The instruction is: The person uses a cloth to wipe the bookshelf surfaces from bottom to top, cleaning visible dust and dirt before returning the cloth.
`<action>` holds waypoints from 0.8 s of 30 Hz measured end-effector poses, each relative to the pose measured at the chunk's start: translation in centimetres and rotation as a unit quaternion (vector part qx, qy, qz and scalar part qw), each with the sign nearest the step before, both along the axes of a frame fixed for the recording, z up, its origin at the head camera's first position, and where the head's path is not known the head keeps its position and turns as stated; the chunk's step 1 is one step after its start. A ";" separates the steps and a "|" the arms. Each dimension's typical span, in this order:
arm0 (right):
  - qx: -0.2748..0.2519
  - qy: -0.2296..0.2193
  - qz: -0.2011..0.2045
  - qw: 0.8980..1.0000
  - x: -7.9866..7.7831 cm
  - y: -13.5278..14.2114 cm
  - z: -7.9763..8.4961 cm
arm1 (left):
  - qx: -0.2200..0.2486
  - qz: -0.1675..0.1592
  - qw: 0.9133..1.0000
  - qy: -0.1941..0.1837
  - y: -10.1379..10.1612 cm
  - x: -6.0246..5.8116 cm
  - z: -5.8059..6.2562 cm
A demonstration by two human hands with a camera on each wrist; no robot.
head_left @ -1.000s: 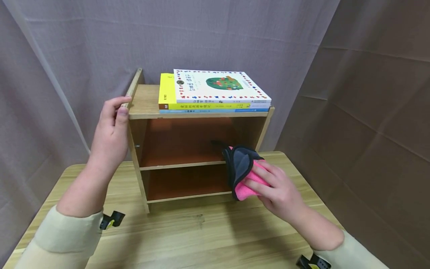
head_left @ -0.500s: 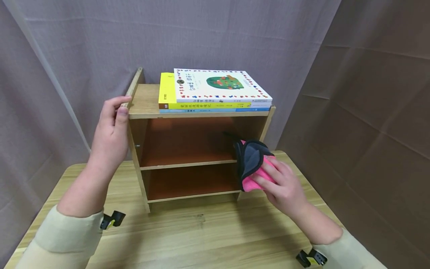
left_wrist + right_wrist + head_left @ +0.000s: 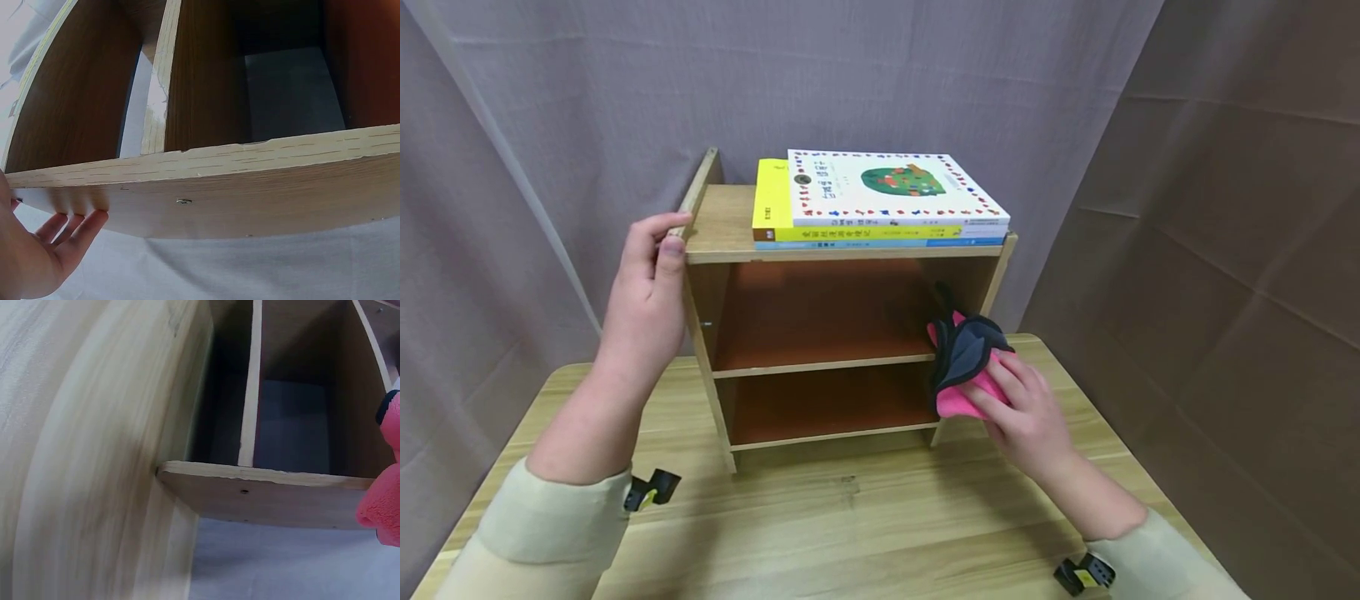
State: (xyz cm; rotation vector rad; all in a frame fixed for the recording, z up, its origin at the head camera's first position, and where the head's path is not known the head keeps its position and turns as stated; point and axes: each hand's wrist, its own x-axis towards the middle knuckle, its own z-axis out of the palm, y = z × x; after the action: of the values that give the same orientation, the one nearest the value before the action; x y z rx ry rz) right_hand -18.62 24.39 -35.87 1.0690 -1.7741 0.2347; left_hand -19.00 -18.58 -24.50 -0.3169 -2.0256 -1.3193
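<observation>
A small wooden bookshelf [image 3: 724,218] with two brown lower shelves stands on the table. My left hand [image 3: 647,292] grips its left side panel near the top front corner, thumb at the front edge. From the left wrist view, the fingertips of that hand [image 3: 40,256] lie against the outer face of the panel [image 3: 269,190]. My right hand [image 3: 1026,417] holds a folded pink and dark grey cleaning cloth [image 3: 966,358] at the right end of the middle shelf, overlapping the right side panel in the head view. Only the pink part of the cloth [image 3: 382,503] shows at the right wrist view's edge.
Several books lie stacked on the top board, a white one [image 3: 895,187] uppermost over a yellow one [image 3: 769,196]. The wooden table [image 3: 820,533] extends in front. Grey curtains [image 3: 880,75] hang behind, and a brown fabric wall [image 3: 1232,267] rises at the right.
My right hand has carried the cloth rightward along the shelf front to the right side panel, and slightly upward. The left hand keeps its grip in the same place.
</observation>
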 end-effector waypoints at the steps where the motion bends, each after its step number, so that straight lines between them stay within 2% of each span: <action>1: 0.000 -0.005 -0.004 1.000 -0.1 0.0 -0.3 | 0.000 -0.001 1.000 0.000 0.0 0.0 0.0; 18: -0.015 -0.048 -0.034 0.998 -0.6 -0.1 -2.5 | 0.000 0.000 1.000 0.000 0.1 0.0 0.1; 24: -0.020 -0.046 -0.033 0.998 -0.6 -0.2 -2.9 | -0.001 -0.001 1.000 -0.004 0.1 0.1 0.1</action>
State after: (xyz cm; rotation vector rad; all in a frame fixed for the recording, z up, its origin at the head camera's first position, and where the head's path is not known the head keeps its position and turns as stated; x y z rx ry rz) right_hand -19.26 24.14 -38.80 0.9822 -1.8768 0.2813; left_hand -18.91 -18.53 -24.41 -0.3153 -2.0331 -1.3217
